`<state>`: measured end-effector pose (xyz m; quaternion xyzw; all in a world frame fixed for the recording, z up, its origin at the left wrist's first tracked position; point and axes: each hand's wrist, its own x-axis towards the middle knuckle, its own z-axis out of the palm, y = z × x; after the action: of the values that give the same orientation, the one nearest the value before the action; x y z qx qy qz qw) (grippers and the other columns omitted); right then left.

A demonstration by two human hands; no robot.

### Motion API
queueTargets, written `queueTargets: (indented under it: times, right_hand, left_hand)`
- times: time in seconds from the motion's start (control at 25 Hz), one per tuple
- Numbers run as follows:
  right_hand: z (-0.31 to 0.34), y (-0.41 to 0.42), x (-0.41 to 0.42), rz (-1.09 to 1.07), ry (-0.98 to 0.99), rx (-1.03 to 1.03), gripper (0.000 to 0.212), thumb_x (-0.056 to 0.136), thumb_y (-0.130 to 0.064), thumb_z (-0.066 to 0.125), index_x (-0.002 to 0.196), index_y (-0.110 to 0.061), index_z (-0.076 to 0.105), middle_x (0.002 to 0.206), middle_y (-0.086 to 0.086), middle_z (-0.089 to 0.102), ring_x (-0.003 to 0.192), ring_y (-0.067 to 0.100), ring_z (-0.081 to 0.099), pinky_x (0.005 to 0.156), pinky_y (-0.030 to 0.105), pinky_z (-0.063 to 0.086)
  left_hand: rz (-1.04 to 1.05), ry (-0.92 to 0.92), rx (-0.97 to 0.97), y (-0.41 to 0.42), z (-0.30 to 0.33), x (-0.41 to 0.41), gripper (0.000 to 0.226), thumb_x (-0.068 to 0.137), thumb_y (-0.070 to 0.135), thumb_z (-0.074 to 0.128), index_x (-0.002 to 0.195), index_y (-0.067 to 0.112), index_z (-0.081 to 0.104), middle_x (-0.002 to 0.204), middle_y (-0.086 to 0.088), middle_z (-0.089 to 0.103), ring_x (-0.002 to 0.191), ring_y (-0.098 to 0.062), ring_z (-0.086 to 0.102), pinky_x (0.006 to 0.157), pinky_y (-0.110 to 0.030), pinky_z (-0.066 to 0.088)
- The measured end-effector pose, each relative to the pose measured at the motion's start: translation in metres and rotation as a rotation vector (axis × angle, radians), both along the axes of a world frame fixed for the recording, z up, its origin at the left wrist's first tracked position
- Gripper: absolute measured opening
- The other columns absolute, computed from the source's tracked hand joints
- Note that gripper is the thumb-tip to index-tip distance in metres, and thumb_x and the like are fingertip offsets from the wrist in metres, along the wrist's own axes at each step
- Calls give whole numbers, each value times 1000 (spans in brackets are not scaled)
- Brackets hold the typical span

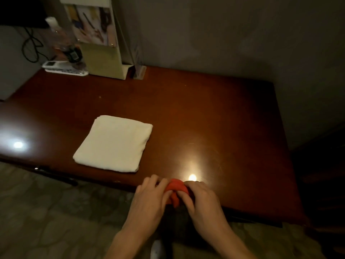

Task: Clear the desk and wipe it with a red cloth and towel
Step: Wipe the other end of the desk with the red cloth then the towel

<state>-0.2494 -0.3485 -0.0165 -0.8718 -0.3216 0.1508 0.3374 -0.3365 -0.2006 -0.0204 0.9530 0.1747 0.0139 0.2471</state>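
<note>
Both hands [149,197] [200,200] grip the red cloth [176,187]; no writing legible.

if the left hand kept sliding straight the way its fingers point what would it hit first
The left hand points up and right, and its fingertips already touch the red cloth bunched at the desk edge. Just past the cloth is the right hand, which also grips it.

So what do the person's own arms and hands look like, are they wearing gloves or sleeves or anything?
Both are bare. The left hand and right hand have no gloves, and I can make out no rings. The forearms are uncovered as far as the bottom edge of the picture, with no sleeve, watch or bracelet showing. The light is dim, so small details could be missed.
</note>
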Motion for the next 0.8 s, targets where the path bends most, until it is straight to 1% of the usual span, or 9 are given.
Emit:
queueTargets:
  times: [0.08,0.16,0.28,0.36,0.44,0.52,0.64,0.72,0.8]
  right_hand:
    - [9,18,-8,50,3,35,14,97,-37,56,108,-34,63,96,-21,56,91,0,50,79,17,41]
    - [16,40,-14,64,3,61,15,97,-37,55,110,-34,63,99,-19,59,92,1,52,80,17,42]
    - [23,85,-21,79,43,78,17,98,-42,52,110,-37,62,97,-21,58,93,-1,52,79,15,43]
    - [27,124,-24,83,56,77,18,98,-46,52,108,-36,63,96,-21,58,93,-2,52,78,13,43]
    - [29,172,-29,109,65,50,23,97,-49,51,110,-34,63,99,-19,59,93,0,52,81,13,44]
    - [29,230,-36,142,92,29,29,97,-50,51,114,-32,64,103,-17,60,95,2,53,86,17,47]
    - [28,313,-47,154,43,79,31,97,-46,53,118,-27,66,106,-11,62,97,4,51,87,26,47]
    - [24,364,-53,125,-17,116,33,97,-43,54,122,-25,66,114,-9,64,104,6,50,90,25,45]
    - [13,398,-58,116,-36,105,35,98,-42,53,126,-25,65,123,-8,63,113,8,51,99,27,44]
  left_hand:
    - [15,-59,-80,17,6,-15,29,101,42,36,127,41,48,115,17,45,101,-6,45,86,-28,43]
    - [24,-101,-136,39,15,-23,26,98,41,39,123,43,48,112,21,50,100,-5,50,86,-33,46]
    - [51,-125,-115,85,23,-36,20,99,40,42,117,41,51,104,20,55,97,-3,52,84,-32,45]
    - [56,-123,-114,126,30,-45,18,101,41,42,116,40,52,101,21,54,94,-1,50,83,-29,43]
    - [47,-97,-122,175,36,-55,21,101,44,41,118,40,53,101,24,52,94,1,49,84,-25,41]
    - [38,-71,-71,234,39,-67,28,100,48,40,121,37,56,106,23,52,97,0,48,85,-28,39]
    - [40,-78,46,321,45,-75,41,96,56,38,121,34,60,111,18,56,98,-6,46,80,-31,37]
    - [68,-125,126,371,39,-78,40,92,49,40,118,29,64,111,11,62,98,-12,49,76,-35,41]
    - [103,-98,158,403,24,-81,41,91,44,43,117,24,67,113,6,65,101,-17,53,77,-37,43]
